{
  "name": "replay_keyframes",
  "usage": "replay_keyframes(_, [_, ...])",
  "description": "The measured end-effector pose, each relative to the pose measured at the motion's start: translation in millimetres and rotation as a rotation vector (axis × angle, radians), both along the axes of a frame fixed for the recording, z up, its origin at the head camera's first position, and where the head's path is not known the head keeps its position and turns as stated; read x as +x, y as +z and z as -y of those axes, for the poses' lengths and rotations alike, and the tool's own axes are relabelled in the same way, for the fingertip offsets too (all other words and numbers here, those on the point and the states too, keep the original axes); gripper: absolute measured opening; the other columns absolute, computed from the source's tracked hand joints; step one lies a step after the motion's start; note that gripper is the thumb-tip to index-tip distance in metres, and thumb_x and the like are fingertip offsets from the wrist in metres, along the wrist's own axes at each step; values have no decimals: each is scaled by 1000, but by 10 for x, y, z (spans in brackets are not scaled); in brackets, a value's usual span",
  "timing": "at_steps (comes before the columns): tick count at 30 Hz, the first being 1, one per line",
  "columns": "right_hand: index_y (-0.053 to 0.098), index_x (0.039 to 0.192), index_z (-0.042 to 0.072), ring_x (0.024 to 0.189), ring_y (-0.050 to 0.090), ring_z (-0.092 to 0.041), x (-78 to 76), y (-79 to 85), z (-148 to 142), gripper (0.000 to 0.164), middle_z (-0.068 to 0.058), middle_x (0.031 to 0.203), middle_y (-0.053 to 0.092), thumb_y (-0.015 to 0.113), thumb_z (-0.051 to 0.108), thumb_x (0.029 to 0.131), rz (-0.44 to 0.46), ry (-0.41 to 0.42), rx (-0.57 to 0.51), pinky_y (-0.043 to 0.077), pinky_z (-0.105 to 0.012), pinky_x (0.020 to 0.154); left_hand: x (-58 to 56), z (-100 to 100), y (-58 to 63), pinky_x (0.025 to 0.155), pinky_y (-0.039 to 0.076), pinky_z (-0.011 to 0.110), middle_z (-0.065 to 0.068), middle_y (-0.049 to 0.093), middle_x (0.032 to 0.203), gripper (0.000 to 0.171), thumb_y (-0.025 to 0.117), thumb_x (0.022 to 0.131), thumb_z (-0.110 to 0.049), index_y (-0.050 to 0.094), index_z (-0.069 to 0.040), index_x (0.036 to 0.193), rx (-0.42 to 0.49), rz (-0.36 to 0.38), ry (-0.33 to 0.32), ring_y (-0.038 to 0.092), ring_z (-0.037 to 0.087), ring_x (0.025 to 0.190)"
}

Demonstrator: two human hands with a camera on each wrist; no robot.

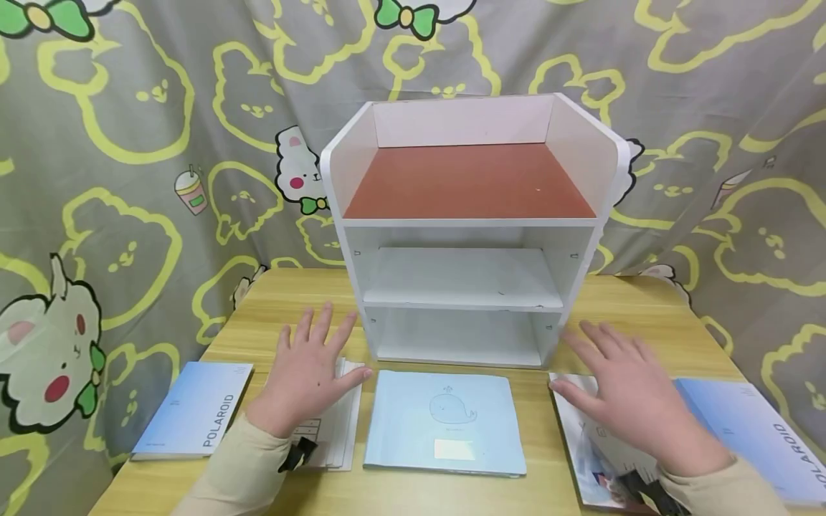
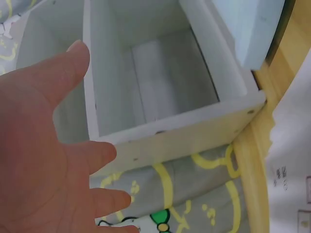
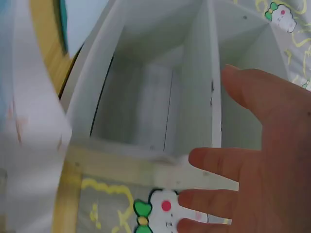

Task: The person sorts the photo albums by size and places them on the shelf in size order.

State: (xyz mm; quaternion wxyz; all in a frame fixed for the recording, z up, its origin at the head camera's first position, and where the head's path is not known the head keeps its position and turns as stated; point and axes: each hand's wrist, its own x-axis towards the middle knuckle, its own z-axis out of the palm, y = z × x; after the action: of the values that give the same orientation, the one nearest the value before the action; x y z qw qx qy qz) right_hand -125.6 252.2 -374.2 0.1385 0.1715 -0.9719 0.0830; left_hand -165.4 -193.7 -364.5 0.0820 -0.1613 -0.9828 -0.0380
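Sleeves [image 1: 241,462], fingers [image 1: 320,328], wooden table [image 1: 284,292], patterned curtain [image 1: 226,143]

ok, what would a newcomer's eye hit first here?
Probably the white shelf unit with its reddish-brown top board, standing on the wooden table near the centre of the head view. Then the left hand and right hand, fingers spread, at either side. Between them lies a light-blue book with a whale drawing.

Left hand [image 1: 310,376] and right hand [image 1: 629,390] raised, fingers spread, arms in long beige sleeves [image 1: 241,469]
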Motion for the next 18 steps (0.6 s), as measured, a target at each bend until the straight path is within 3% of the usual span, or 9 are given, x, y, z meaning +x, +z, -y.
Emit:
replay_keyframes(5, [50, 149, 8, 134, 44, -48, 47, -40, 153, 71, -22, 151, 46, 63, 55, 97, 113, 107, -128, 37, -68, 103, 25, -33, -40, 106, 27, 76, 23, 18, 165, 90, 55, 93, -69, 25, -23, 163, 80, 65, -41, 20, 53, 146])
replay_keyframes(12, [39, 155, 8, 139, 41, -43, 44, -193, 307, 72, -17, 155, 43, 56, 53, 101, 329, 152, -328, 38, -63, 106, 84, -99, -91, 99, 43, 69, 21, 17, 166, 93, 43, 93, -77, 18, -23, 164, 215, 222, -66, 28, 48, 145])
replay_keyframes(18, [32, 158, 7, 140, 40, -42, 47, -253, 393, 77, -17, 159, 37, 54, 54, 101, 447, 163, -423, 37, -62, 108, 126, -150, -127, 104, 40, 66, 15, 15, 167, 89, 42, 93, -77, 13, -30, 164, 367, 349, -80, 35, 43, 143])
